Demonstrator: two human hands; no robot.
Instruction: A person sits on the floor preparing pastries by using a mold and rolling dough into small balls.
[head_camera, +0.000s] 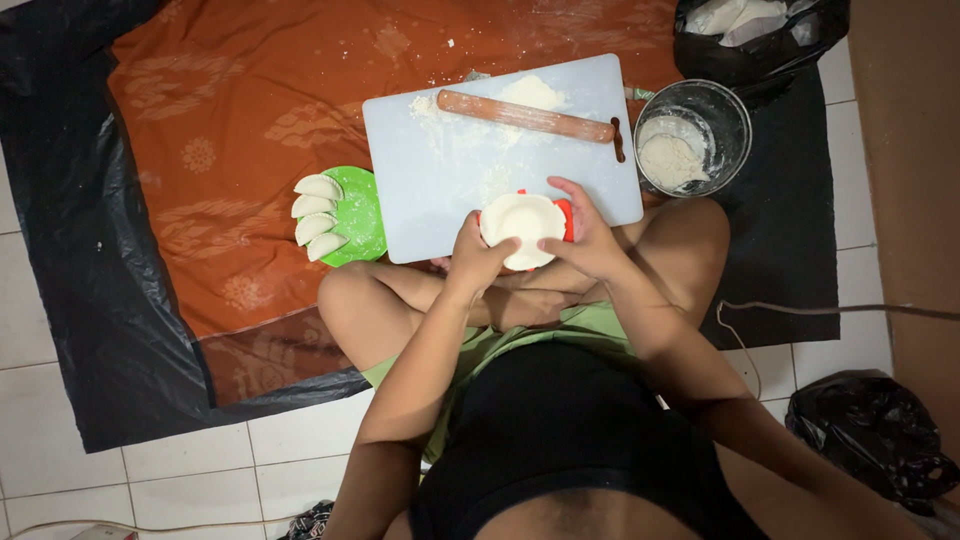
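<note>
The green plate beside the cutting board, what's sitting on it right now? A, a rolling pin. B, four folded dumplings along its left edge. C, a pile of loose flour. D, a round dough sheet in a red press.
B: the green plate holds four folded dumplings in a row along its left side, while the rolling pin lies on the cutting board.

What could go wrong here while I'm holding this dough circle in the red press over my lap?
The dough circle overhangs the red press, held in the air by your left hand and right hand, so it might sag or slip off. The rolling pin lies by the cutting board edge and could roll. The finished dumplings sit at the green plate rim and may slide off.
</note>
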